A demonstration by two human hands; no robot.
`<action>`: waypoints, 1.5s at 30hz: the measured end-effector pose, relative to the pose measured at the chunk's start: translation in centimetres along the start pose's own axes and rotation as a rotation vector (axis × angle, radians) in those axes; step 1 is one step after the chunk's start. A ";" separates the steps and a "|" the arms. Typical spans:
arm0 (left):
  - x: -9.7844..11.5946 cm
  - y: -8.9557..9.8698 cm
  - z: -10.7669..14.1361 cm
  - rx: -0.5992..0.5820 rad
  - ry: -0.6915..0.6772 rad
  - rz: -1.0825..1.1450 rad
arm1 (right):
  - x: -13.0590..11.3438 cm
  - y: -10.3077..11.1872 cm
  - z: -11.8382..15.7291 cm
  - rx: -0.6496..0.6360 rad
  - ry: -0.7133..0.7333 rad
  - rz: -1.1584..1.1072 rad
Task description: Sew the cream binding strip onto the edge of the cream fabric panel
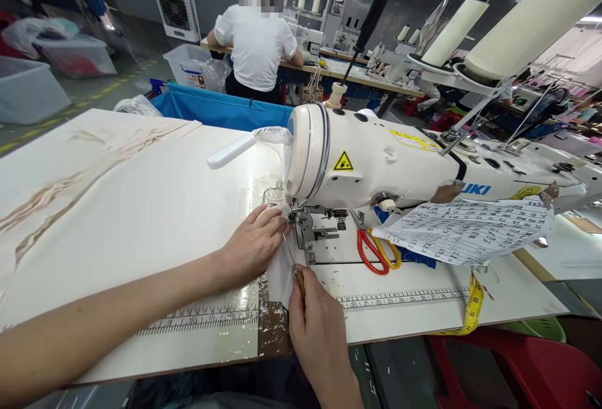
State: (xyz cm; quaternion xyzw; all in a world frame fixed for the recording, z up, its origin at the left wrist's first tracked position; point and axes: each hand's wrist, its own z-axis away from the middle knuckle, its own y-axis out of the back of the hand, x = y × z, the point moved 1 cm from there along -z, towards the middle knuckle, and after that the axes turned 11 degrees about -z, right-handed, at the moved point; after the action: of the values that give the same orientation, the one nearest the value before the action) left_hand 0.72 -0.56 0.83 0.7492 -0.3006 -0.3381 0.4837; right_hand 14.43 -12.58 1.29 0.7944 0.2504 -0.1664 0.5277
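Observation:
A strip of thin white fabric (pixel 281 274) lies under the head of a white sewing machine (pixel 367 152). Bent over this fabric, close to the presser foot (pixel 301 224), are the fingers of my left hand (pixel 256 243), pressed together with the cloth edge at their tips. My right hand (pixel 317 327) grips the wooden handle of an awl (pixel 300 280). The awl's thin metal shaft points up and left, its tip beside the left fingertips and touching or just above the fabric. The needle itself is hidden.
Scissors with red and yellow handles (pixel 376 252) lie right of the needle area. A handwritten paper sheet (pixel 470 230) hangs from the machine; a yellow tape measure (pixel 474 302) droops over the front edge. Cream fabric strips (pixel 94 170) lie left. A co-worker (pixel 258 45) sits beyond a blue bin (pixel 221 108).

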 end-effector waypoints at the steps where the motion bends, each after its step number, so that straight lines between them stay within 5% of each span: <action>1: -0.1 0.0 0.0 0.003 -0.004 -0.025 | 0.0 0.0 0.1 0.002 0.003 -0.014; 12: 2.5 0.6 0.8 0.015 -0.035 0.026 | -0.1 0.6 1.1 0.021 0.015 -0.040; 25: 2.9 0.9 1.0 -0.024 -0.037 0.000 | 3.1 2.5 4.3 0.035 -0.257 -0.277; 45: 3.1 1.2 1.3 0.001 -0.063 0.047 | 4.1 2.3 4.8 0.018 -0.377 -0.391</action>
State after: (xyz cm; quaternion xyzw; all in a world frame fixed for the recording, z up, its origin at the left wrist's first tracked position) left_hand 1.42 -4.08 0.89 0.7314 -0.3334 -0.3497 0.4813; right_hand 19.06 -16.81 -1.01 0.6908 0.2947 -0.4123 0.5157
